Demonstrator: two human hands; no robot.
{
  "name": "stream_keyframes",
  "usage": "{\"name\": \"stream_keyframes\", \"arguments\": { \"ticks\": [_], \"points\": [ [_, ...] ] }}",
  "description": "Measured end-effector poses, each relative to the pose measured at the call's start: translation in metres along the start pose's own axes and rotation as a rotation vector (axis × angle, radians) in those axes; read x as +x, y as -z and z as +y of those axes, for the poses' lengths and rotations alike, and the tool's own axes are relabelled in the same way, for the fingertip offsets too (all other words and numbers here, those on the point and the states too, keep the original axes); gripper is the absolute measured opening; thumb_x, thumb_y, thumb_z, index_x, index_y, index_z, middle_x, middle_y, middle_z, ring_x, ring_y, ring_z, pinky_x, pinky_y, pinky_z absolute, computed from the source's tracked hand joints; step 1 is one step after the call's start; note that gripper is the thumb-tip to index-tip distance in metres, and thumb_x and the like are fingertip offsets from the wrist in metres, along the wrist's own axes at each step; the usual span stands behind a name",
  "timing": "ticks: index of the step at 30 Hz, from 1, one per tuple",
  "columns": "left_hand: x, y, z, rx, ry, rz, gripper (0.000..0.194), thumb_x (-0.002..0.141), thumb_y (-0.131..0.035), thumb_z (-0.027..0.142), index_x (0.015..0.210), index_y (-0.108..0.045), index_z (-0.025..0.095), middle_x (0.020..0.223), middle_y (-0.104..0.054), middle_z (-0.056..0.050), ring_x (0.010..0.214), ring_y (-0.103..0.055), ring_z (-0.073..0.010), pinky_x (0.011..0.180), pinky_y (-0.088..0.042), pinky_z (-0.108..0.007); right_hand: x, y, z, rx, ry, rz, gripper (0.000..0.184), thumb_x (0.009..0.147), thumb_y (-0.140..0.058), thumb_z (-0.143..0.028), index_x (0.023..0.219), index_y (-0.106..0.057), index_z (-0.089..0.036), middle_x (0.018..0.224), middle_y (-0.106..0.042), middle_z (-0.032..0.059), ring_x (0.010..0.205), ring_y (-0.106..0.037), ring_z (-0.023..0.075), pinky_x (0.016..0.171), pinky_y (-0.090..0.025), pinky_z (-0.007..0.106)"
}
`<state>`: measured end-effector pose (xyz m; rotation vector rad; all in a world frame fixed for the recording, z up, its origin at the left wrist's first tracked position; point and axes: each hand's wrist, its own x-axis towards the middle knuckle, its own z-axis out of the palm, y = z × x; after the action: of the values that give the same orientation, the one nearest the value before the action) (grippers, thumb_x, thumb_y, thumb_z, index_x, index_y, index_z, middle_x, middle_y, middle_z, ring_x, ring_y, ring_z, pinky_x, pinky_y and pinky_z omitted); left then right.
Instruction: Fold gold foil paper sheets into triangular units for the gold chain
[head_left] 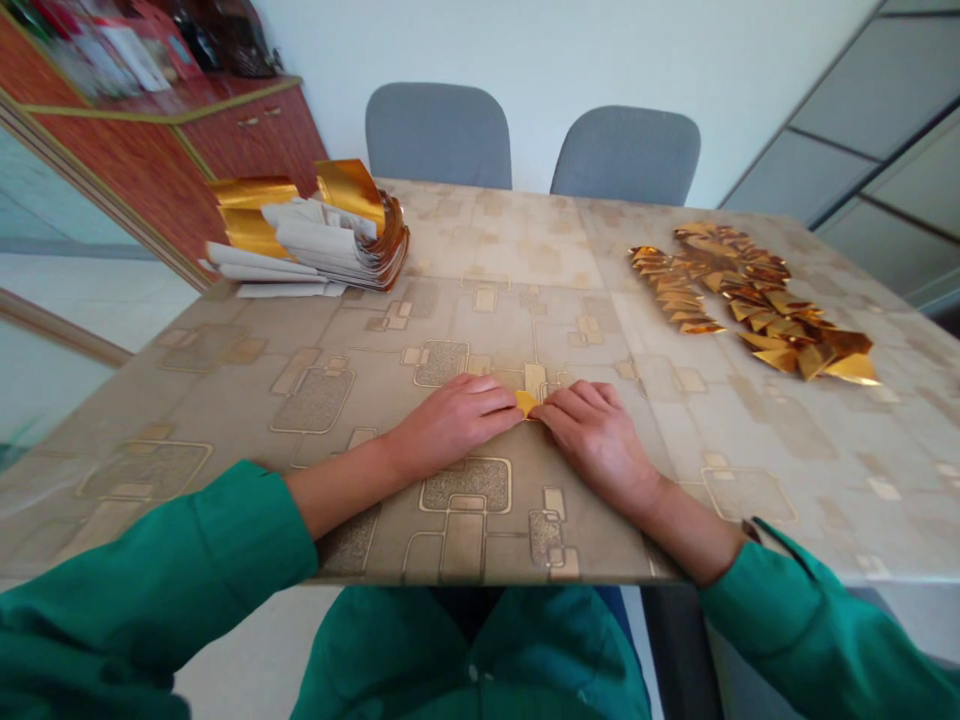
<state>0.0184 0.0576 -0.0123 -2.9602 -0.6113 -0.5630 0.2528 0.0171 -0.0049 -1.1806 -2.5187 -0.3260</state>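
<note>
On the bench, the paper pile at left is out of the way. The left hand has its grip closed on one side of the small gold paper, near the front edge. It looks light and easy to crush, so pinch its edges softly. The right hand pinches the other side. Folded gold pieces block nothing.

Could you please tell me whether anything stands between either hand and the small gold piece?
Nothing visible does: the left hand and right hand both already have their fingers at the gold piece.
</note>
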Motion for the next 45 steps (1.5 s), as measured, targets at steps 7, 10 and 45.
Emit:
{"name": "stream_keyframes", "arguments": {
  "ticks": [7, 10, 45],
  "points": [
    [-0.004, 0.002, 0.002, 0.105, -0.079, -0.078, 0.029, 0.103, -0.043, 0.015, 0.125, -0.061, 0.013, 0.114, -0.069, -0.01, 0.103, -0.061, -0.0222, 0.091, -0.049, -0.037, -0.007, 0.007, -0.004, -0.026, 0.104, -0.021, 0.019, 0.101, -0.051, -0.021, 0.104, -0.07, -0.019, 0.085, -0.068, 0.0027, 0.084, -0.054, 0.0181, 0.089, -0.032, 0.036],
    [-0.006, 0.005, 0.002, 0.13, -0.075, -0.092, 0.03, 0.102, -0.045, 0.014, 0.127, -0.061, 0.014, 0.12, -0.069, -0.008, 0.108, -0.06, -0.0229, 0.095, -0.047, -0.038, -0.008, 0.009, -0.005, -0.015, 0.098, -0.019, 0.021, 0.101, -0.05, -0.024, 0.1, -0.071, -0.021, 0.083, -0.068, 0.0018, 0.084, -0.054, 0.0177, 0.091, -0.032, 0.036],
    [-0.026, 0.016, 0.008, 0.156, 0.041, -0.17, 0.034, 0.1, -0.047, 0.013, 0.132, -0.058, 0.02, 0.138, -0.062, -0.007, 0.127, -0.055, -0.0242, 0.111, -0.033, -0.047, -0.01, 0.013, -0.005, -0.008, 0.103, -0.082, 0.024, 0.1, -0.052, -0.031, 0.11, -0.07, -0.02, 0.091, -0.069, 0.0041, 0.092, -0.057, 0.021, 0.111, -0.028, 0.044]
  ]
}}
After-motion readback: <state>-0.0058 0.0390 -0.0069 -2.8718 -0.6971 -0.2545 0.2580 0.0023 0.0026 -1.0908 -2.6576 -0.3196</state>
